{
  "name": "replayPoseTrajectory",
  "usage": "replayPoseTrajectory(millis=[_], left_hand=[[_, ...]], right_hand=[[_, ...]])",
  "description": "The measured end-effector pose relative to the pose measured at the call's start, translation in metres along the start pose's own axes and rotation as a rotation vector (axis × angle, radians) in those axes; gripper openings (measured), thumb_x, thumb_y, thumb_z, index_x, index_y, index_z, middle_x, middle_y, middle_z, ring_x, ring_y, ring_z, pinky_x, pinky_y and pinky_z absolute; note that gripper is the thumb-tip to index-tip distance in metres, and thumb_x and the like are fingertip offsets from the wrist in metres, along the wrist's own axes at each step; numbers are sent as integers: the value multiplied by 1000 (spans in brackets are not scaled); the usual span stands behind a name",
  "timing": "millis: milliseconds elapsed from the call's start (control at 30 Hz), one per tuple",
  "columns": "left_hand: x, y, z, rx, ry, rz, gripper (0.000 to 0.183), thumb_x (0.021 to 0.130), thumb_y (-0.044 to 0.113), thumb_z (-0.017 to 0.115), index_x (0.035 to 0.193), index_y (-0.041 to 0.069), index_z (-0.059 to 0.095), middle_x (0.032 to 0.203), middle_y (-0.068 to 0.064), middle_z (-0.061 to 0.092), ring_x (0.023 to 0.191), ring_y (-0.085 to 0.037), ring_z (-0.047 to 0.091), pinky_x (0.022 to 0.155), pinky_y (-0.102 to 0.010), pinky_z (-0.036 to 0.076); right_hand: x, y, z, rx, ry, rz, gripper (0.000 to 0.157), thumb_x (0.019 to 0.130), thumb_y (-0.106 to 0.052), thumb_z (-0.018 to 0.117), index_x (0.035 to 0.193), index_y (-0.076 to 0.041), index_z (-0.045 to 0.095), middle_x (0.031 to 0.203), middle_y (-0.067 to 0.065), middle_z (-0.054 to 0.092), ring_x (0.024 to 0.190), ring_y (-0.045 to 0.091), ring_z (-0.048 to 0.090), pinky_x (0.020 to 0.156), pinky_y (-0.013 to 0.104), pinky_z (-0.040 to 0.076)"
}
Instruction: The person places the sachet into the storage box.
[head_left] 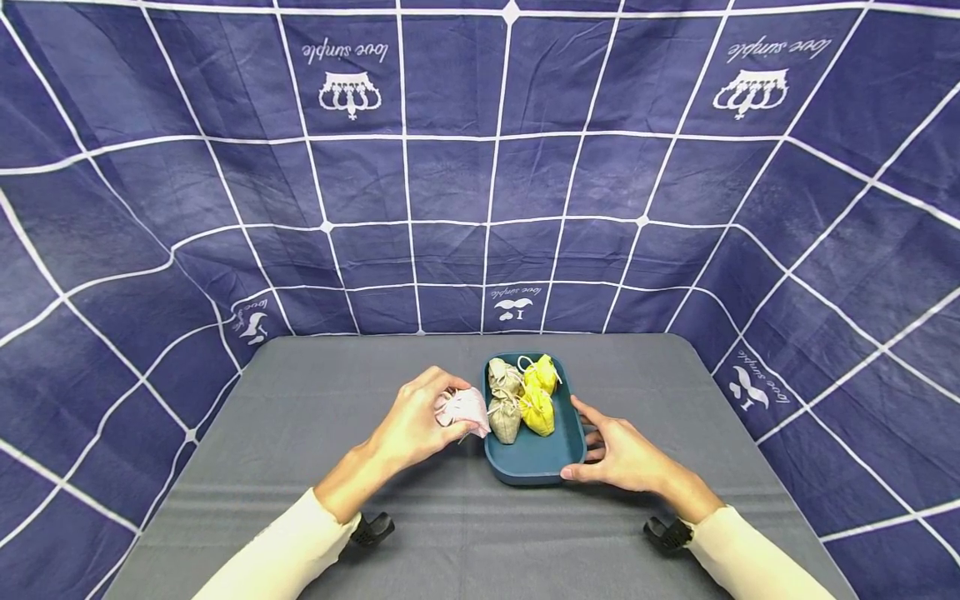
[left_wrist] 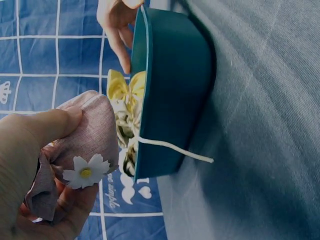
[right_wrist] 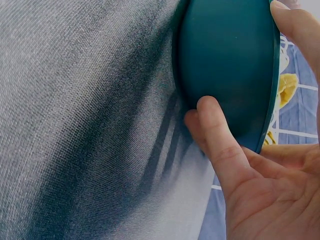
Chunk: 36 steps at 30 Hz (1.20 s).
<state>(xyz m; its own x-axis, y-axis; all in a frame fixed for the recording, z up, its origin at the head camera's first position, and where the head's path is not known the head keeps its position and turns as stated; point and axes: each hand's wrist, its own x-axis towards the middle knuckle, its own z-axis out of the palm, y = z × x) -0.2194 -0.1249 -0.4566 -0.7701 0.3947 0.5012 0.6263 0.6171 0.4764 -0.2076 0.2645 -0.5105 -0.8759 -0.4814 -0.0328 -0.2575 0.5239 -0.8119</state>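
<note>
My left hand (head_left: 411, 423) pinches a pink cloth drawstring pouch (head_left: 467, 407) between thumb and fingers, just beside the left wall of a teal box (head_left: 536, 457). A white flower (left_wrist: 86, 171) shows on the pouch in the left wrist view, and a pale cord crosses in front of the box wall. Inside the box, two beige pouches (head_left: 505, 419) lie along the left and two yellow pouches (head_left: 537, 410) to their right. My right hand (head_left: 628, 454) holds the box at its right side, thumb at the near rim corner and fingers (right_wrist: 220, 137) against the outer wall.
The box stands on a grey cloth-covered table (head_left: 337, 383). Blue fabric with white grid lines (head_left: 450, 183) hangs behind and at both sides. Black straps (head_left: 372, 529) sit at the wrists.
</note>
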Motion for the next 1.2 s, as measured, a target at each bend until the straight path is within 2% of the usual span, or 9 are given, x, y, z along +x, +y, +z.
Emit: replayPoseTrajectory(millis=[367, 800, 1200], left_hand=[[6, 13, 13, -7, -58, 12, 53, 81, 22, 107, 126, 13, 81, 114, 0, 78, 99, -15, 71, 88, -33, 62], [14, 30, 30, -7, -113, 81, 50, 82, 17, 104, 126, 13, 80, 113, -2, 76, 107, -21, 72, 92, -35, 64], [27, 51, 45, -11, -195, 123, 48, 85, 20, 102, 126, 12, 79, 125, -6, 76, 118, -26, 74, 102, -42, 65]], right_hand=[[0, 2, -1, -13, 1, 4, 127, 92, -38, 102, 182, 6, 23, 142, 29, 77, 112, 21, 87, 94, 28, 70], [0, 2, -1, -5, -3, 3, 127, 92, -37, 102, 181, 6, 23, 144, 31, 75, 113, 22, 87, 95, 30, 70], [1, 2, 1, -3, 6, -24, 126, 91, -33, 103, 180, 9, 24, 147, 34, 72, 113, 21, 87, 94, 32, 71]])
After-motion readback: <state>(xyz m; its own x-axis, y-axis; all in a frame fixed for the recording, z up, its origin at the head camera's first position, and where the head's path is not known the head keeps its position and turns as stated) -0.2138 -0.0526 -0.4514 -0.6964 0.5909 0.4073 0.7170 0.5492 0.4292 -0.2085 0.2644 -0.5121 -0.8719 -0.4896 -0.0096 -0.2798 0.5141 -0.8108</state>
